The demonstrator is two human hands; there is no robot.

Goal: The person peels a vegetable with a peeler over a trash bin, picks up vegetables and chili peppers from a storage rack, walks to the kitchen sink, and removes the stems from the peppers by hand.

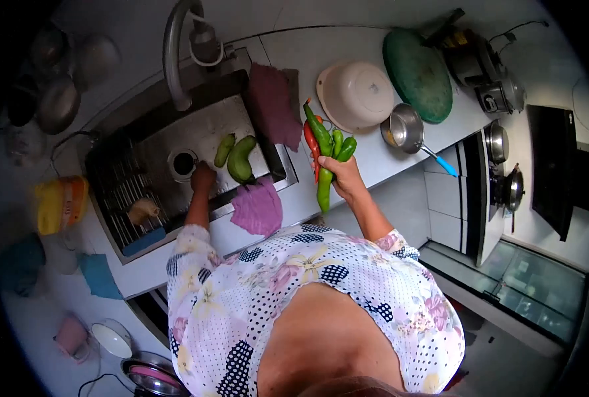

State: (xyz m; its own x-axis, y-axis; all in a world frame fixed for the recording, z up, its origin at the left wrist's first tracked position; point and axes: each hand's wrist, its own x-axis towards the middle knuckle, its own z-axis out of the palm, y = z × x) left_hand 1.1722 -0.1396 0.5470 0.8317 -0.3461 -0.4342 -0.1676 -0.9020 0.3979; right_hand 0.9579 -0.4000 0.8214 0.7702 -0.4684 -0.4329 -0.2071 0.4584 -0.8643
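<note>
My right hand (344, 177) is closed around a bunch of long green peppers (325, 140) and red peppers (316, 141), held over the counter's front edge. The peppers point up and down out of the fist. My left hand (203, 177) reaches down into the metal sink (205, 122), beside the round drain (182, 163). Its fingers are dark and too small to make out. Just right of it, a larger green vegetable (241, 160) and a smaller green vegetable (225, 150) lie on the sink floor, apart from the hand.
A curved faucet (173, 59) rises behind the sink. Purple cloths (258, 206) lie along its right side. Further right are an upturned pale basin (362, 94), a small saucepan (405, 129) with a blue handle and a green cutting board (418, 75). A rack (125, 192) sits in the sink's left part.
</note>
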